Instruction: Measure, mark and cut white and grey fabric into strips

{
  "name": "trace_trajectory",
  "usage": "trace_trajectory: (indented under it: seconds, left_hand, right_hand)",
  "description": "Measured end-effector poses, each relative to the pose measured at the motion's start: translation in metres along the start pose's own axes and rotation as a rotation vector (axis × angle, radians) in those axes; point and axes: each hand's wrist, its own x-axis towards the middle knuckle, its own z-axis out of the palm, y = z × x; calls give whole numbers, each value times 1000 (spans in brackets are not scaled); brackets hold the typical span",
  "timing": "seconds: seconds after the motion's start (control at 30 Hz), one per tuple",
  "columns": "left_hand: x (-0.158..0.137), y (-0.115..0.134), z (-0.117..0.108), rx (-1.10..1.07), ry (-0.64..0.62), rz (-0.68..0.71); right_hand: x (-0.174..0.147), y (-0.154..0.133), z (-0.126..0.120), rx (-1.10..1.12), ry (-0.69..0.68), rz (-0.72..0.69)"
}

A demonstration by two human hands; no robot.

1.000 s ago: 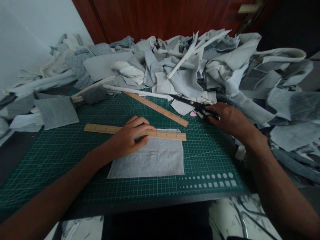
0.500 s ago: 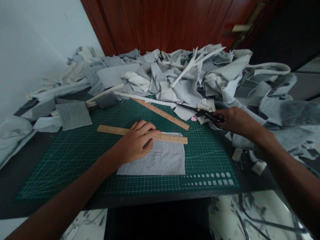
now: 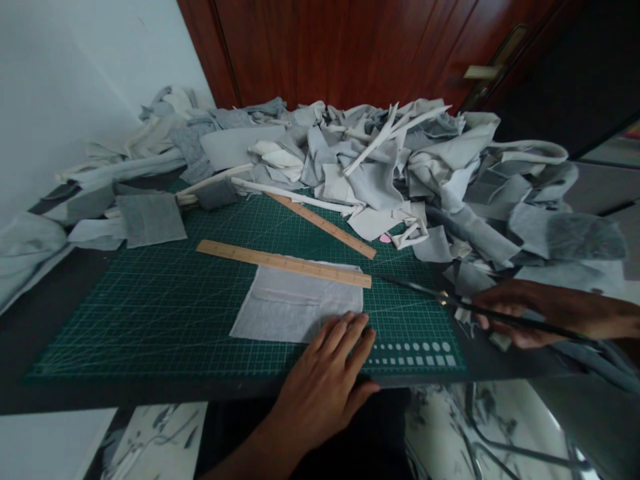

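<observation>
On the green cutting mat (image 3: 150,313) lies a light grey piece of cloth (image 3: 285,300) with a faint pinkish line across it. A wooden ruler (image 3: 230,251) rests over its top edge. My left hand (image 3: 327,380) is flat, fingers stretched out, with the fingertips on the cloth's lower right corner. Off to the right, my right hand (image 3: 545,310) grips a pair of black scissors (image 3: 420,289). Their blades point left over the mat, the tip close to the ruler's right end. The scissors' handle end is blurred.
A second wooden ruler (image 3: 325,227) lies slanted behind the cloth. Heaped grey and white fabric scraps (image 3: 370,173) line the table's back and right side. A small pink piece (image 3: 385,238) lies near them. The table's front edge (image 3: 150,393) is close to me.
My left hand has left the ruler and moved down and right to the cloth's lower corner. My right hand has brought the scissors away from the scraps, toward me and to the right.
</observation>
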Motion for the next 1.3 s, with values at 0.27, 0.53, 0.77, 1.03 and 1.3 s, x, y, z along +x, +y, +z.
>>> trace_trajectory:
  seconds: [0.27,0.53,0.77,1.03,1.3]
  left_hand:
    - [-24,-7,-4,100,13,96]
    - [-27,-6,-2,63,55,57]
    - [-27,-6,-3,49,64,73]
    - [-27,-5,-5,43,70,79]
    - [-27,-5,-5,40,65,89]
  right_hand:
    - [-4,28,19,408,-539,182]
    - [34,42,49,694,-647,49]
    - [55,34,57,625,-671,17]
    - [47,34,54,610,-626,41]
    - [54,24,61,525,-605,13]
